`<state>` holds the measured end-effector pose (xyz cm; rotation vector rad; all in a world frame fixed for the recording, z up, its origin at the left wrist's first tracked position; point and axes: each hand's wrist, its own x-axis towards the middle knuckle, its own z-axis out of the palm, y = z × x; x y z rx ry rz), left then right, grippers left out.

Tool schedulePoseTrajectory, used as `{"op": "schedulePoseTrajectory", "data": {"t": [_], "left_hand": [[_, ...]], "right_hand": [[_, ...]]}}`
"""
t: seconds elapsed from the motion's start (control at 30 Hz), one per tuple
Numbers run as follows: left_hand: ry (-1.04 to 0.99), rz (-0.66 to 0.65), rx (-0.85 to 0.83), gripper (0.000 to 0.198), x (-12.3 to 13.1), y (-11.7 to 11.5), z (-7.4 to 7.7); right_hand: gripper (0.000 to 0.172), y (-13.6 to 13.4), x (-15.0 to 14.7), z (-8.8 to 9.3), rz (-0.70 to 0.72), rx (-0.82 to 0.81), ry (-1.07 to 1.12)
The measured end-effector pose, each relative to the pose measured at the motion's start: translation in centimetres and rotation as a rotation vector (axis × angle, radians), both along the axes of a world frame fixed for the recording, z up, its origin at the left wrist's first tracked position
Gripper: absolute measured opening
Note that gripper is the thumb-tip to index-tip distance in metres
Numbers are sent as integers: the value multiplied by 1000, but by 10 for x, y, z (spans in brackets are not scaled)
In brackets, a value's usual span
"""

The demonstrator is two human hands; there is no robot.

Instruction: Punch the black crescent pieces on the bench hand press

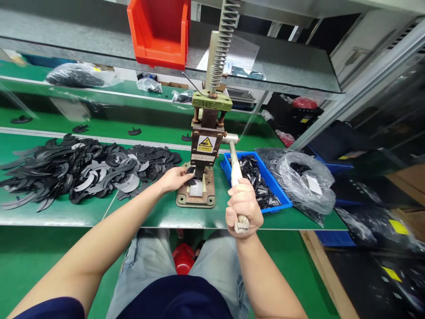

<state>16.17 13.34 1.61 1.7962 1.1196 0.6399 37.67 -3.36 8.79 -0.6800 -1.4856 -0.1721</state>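
A hand-operated lever press (208,141) with a tall spring stands in front of me on the green bench. My right hand (244,207) is wrapped round the tape-covered lever handle (235,168), which slants down toward me. At the press base (195,200), my left hand (175,178) pinches a small black curved plastic part (190,175) beneath the ram. Much of that part is hidden by my fingers and the press. Left of the press lies a big heap of black curved parts (89,170).
Right of the press, a blue tray (282,205) holds small black parts. Beside it lies a clear plastic bag (303,177). An orange-red bin (159,48) sits on the shelf (83,31) above. A few loose parts (134,131) rest on the green strip behind.
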Motion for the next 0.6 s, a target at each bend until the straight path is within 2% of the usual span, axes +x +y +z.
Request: {"op": "schedulePoseTrajectory", "data": {"t": [0.1, 0.27, 0.43, 0.6], "left_hand": [[109, -30, -45, 37, 5, 3, 1], [132, -80, -154, 39, 0, 5, 13], [195, -149, -106, 33, 4, 7, 19], [286, -113, -67, 30, 16, 8, 20]], "right_hand": [[13, 0, 0, 1, 2, -3, 2], [12, 0, 1, -1, -1, -20, -10], [11, 0, 1, -1, -25, -24, -10], [12, -1, -1, 0, -14, -16, 4]]}}
